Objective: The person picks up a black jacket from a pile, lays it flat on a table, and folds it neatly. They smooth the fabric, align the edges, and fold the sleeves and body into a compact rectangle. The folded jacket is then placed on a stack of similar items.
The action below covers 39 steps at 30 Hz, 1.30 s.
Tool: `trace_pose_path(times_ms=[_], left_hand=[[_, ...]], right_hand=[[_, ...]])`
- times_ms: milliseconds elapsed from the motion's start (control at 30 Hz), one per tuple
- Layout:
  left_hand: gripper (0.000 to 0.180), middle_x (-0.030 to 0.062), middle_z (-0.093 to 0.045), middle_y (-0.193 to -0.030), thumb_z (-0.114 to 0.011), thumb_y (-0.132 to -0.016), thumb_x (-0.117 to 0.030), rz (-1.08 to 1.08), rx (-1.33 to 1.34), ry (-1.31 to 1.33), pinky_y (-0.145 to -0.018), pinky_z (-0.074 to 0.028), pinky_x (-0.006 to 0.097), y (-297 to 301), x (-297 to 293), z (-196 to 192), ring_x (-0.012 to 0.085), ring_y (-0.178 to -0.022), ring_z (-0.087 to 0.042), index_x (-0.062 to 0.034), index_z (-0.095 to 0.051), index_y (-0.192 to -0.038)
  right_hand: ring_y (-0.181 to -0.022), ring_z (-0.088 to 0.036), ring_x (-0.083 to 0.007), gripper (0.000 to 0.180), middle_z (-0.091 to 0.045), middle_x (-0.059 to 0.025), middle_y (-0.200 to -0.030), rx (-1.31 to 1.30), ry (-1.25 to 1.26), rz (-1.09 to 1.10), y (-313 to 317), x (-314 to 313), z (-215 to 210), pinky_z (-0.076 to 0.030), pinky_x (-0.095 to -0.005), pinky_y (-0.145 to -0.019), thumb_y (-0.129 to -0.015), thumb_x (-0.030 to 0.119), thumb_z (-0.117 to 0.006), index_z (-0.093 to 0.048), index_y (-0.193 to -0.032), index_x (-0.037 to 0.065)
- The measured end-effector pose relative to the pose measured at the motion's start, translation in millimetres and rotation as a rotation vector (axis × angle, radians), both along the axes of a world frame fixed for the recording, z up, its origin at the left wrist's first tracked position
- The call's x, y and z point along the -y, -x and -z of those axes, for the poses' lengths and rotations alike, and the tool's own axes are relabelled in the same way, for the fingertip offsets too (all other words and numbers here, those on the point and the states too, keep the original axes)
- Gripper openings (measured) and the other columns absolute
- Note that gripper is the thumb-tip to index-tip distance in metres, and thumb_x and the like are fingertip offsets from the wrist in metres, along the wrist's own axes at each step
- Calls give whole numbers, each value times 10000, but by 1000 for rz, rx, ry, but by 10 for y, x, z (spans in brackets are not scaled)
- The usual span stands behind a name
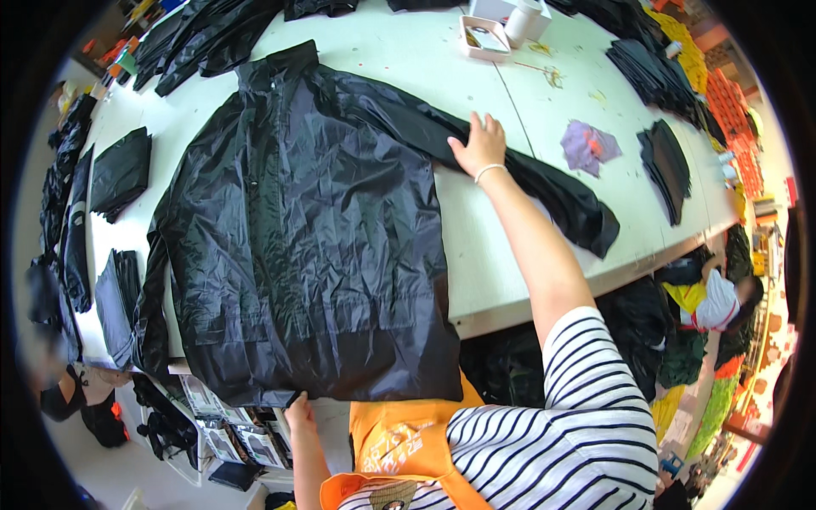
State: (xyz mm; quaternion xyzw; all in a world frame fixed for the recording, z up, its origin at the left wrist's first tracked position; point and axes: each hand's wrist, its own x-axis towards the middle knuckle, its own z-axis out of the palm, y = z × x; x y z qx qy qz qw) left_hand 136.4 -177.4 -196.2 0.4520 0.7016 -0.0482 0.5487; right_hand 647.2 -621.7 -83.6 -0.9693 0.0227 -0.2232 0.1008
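A black jacket (314, 238) lies spread front up on the pale table, collar at the far side, its lower edge hanging over the near edge. Creases run all over its shiny cloth. At that lower edge my left hand (299, 413) is closed on the jacket hem, its fingertips partly hidden by the cloth. My right hand (481, 146) rests at the right sleeve (561, 200), fingers apart and stretched away from me. That sleeve reaches out to the right, while the other sleeve (153, 297) hangs down along the jacket's left side.
Folded black pieces lie left (123, 170) and right (665, 170) on the table (501, 280). A purple cloth scrap (589, 147) is beyond the right sleeve. A small tray (484, 39) and a white thread cone (523, 21) stand at the back. Dark garments (629, 331) are heaped below the table's right edge.
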Motion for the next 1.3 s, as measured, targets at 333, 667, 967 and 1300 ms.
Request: trace_pose_path(times_ms=[333, 667, 967, 1300], left_hand=[[580, 179, -351, -1449, -528, -928, -101, 742, 816, -219, -1068, -298, 358, -2207, 1264, -2189, 278, -1307, -379, -43, -276, -1446], [293, 97, -643, -992, -600, -810, -81, 530, 992, -348, -823, -455, 275, -2331, 1251, -3159, 170, -898, -589, 37, -612, -1078], [237, -26, -519, -520, -462, -796, -61, 351, -2203, -881, -355, -369, 241, -401, 420, -4920, 94, -406, -508, -143, -506, -578], [441, -53, -300, -434, -539, -879, -117, -1598, -3005, -529, -326, -233, 220, -643, -352, -4296, 65, -304, -247, -185, -241, -561]], right_hand=[[-1239, -471, -206, 577, -430, -189, -1396, -729, -965, -1075, 866, -896, -605, -383, -307, -1028, -890, 140, -555, -330, -1400, -11], [-817, -656, -175, 342, -696, -90, -884, -940, -1599, -556, 1795, -789, -163, -503, -278, -758, -984, 244, -425, -551, -1196, 7], [-1174, -495, -216, 629, -358, -176, -1427, -237, -1475, -605, 2306, -1753, 23, -389, -329, -991, -881, 188, -608, -316, -1428, 83], [-935, -587, -134, 185, -651, -47, -989, -695, -1299, -568, 4403, -476, -670, -464, -283, -842, -846, 30, -588, -605, -1030, 10]])
